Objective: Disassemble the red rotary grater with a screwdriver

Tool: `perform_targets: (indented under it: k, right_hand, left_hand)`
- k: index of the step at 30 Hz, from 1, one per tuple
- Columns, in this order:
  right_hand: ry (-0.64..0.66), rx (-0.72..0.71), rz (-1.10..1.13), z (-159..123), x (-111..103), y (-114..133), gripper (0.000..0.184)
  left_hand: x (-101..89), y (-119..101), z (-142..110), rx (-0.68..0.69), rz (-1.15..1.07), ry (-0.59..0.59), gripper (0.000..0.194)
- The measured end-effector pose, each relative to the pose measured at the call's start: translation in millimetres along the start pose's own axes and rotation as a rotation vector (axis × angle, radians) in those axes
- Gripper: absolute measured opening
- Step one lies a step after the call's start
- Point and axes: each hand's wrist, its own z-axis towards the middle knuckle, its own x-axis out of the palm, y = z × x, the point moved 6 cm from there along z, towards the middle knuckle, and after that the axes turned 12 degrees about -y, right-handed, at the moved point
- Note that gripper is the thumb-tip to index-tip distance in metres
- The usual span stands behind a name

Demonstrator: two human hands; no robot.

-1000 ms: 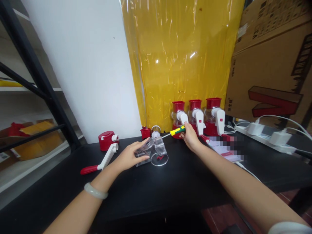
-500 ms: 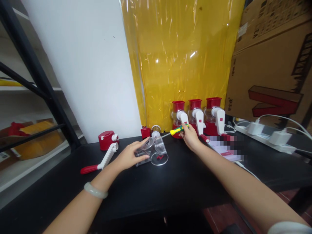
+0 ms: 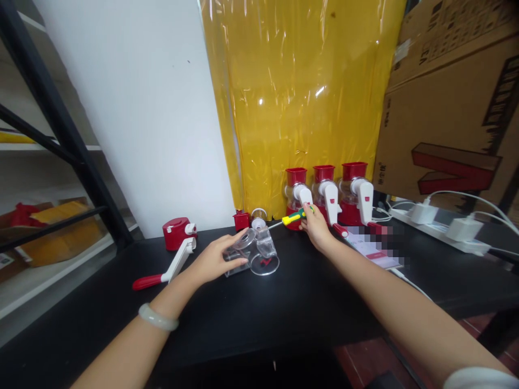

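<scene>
My left hand (image 3: pixel 223 258) grips a clear plastic grater housing (image 3: pixel 265 246) from its left side, thumb and fingers around it. The housing lies on the black table, with a small red mark showing through its round rim. My right hand (image 3: pixel 316 227) is closed on the yellow-and-green handle of a screwdriver (image 3: pixel 294 217). Its shaft points left and its tip is at the upper right part of the housing; the exact contact point is too small to make out. Just behind the housing are a metal grater drum (image 3: pixel 258 216) and a small red part (image 3: pixel 241 220).
Three assembled red-and-white rotary graters (image 3: pixel 325 192) stand at the back right. On the left lie a red base (image 3: pixel 175 233) and a white crank with a red handle (image 3: pixel 166 275). A power strip (image 3: pixel 441 229), a phone (image 3: pixel 373 246) and a large carton (image 3: pixel 450 108) are at right.
Almost nothing differs. Both hands, the clear housing and the screwdriver keep their places; the whole view has shifted very slightly.
</scene>
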Motion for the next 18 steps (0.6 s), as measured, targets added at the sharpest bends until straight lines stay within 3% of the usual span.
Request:
perform_targets:
  k: [7,10,18]
  right_hand:
    - [-0.077,0.013,0.048,3.4,-2.0,-1.4,0.037]
    - [-0.054,-0.006,0.094,4.4,-0.2,-0.2,0.033]
    - [-0.029,-0.051,0.008,1.4,-1.9,2.6,0.049]
  left_hand:
    - [0.1,-1.2,0.2,0.005,-0.007,-0.004,0.076]
    - [0.6,-1.3,-0.1,0.000,-0.008,0.005,0.077]
    - [0.4,-1.3,0.2,-0.015,-0.011,0.001,0.077]
